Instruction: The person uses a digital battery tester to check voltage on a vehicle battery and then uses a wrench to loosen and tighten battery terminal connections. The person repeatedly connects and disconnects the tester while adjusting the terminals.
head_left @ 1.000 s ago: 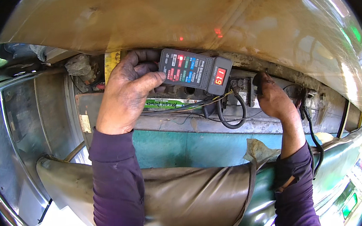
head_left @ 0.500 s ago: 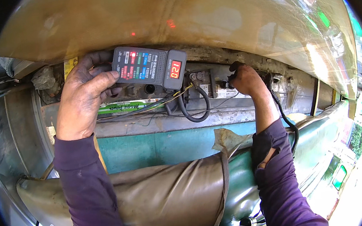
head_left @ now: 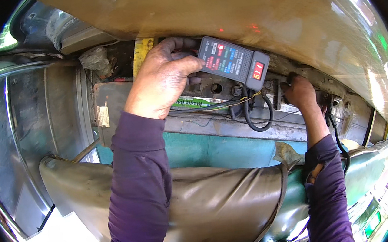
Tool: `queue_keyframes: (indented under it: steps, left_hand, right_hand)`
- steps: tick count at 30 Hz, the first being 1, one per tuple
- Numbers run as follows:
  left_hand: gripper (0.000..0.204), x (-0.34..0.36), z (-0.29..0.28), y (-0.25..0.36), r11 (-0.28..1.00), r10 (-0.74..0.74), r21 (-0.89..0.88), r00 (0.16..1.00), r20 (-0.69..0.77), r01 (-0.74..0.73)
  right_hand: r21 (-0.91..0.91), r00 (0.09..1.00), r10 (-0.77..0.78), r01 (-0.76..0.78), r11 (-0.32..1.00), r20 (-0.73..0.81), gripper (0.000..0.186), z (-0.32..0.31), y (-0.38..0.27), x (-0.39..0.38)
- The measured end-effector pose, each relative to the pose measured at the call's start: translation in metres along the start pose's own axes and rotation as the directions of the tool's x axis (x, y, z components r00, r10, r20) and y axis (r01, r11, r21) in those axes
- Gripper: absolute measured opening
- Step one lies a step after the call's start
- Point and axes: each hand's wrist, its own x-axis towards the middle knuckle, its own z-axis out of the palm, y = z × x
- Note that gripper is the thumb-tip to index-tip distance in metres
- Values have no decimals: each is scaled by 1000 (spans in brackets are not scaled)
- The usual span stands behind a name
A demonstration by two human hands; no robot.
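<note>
My left hand (head_left: pixel 155 80) is closed on the edge of a dark handheld battery tester (head_left: pixel 227 58), fingers behind it and thumb on its face. The tester is tilted, with colored blocks and a small red-lit digital display at its right end. Farther right, my right hand (head_left: pixel 302 93) reaches down to the top of a battery, its blackened fingers curled; what they grip, if anything, is hidden. Between the hands, a thick black cable (head_left: pixel 261 129) loops down beside thin yellow wires (head_left: pixel 243 100). A battery label, a green strip (head_left: pixel 190 103), shows under the tester.
A brown padded cover (head_left: pixel 225 202) lies across the front, above it a teal panel (head_left: pixel 187 147). A glossy tan panel (head_left: pixel 155 10) overhangs the batteries. At left are a yellow bar (head_left: pixel 141 53), a crumpled plastic bag (head_left: pixel 94 59) and a metal-framed door (head_left: pixel 39 117).
The view has swung left, so both hands and the tester sit farther right in it. The tester's displayed digits differ. Both hands keep much the same pose.
</note>
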Motion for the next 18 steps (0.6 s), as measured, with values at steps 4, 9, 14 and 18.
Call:
queue_keyframes:
  steps: [4, 9, 14, 18]
  left_hand:
    - [40, 0, -1, 2, 998, -43, 53, 998, 37, 41]
    - [40, -1, -4, 3, 999, -53, 6, 999, 8, 52]
    - [37, -2, -2, 7, 996, -80, 25, 996, -31, 80]
    - [34, -2, 0, 8, 998, -51, 33, 998, -26, 52]
  right_hand:
    - [-41, 859, -505, 510, 859, 90, 26, 18, -100, -38]
    - [-80, 828, -522, 545, 834, 205, 42, 12, -214, -12]
    - [242, 955, -139, 74, 968, 263, 64, 1, -246, -13]
    - [312, 957, -96, 5, 950, 275, 77, -8, -250, -18]
